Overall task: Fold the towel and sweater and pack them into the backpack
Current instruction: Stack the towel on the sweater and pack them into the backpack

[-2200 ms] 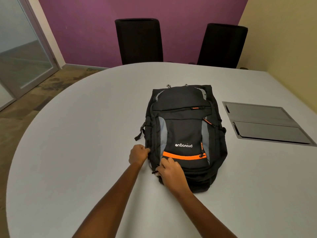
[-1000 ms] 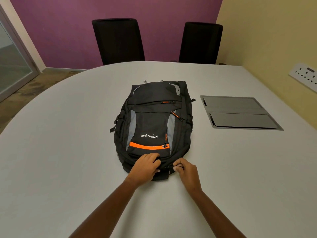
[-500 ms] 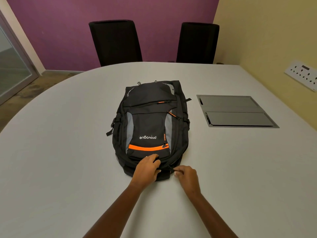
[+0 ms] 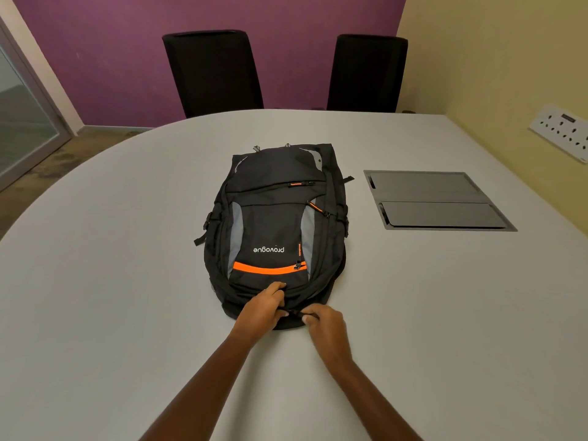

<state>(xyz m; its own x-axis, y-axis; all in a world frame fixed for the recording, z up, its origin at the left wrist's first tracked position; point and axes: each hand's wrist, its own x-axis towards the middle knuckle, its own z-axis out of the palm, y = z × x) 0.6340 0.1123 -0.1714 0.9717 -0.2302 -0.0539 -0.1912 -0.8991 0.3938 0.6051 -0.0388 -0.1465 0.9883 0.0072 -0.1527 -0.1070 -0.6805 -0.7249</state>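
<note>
Left hand (image 4: 261, 308) grips the backpack (image 4: 276, 224) fabric, right hand (image 4: 326, 327) pinches its zipper pull (image 4: 294, 312) — a skewed tug could snag it on loose cloth.

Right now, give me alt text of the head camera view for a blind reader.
A black backpack lies on a white table; at its near end the left hand grips the fabric and the right hand pinches what looks like a zipper pull.
</note>
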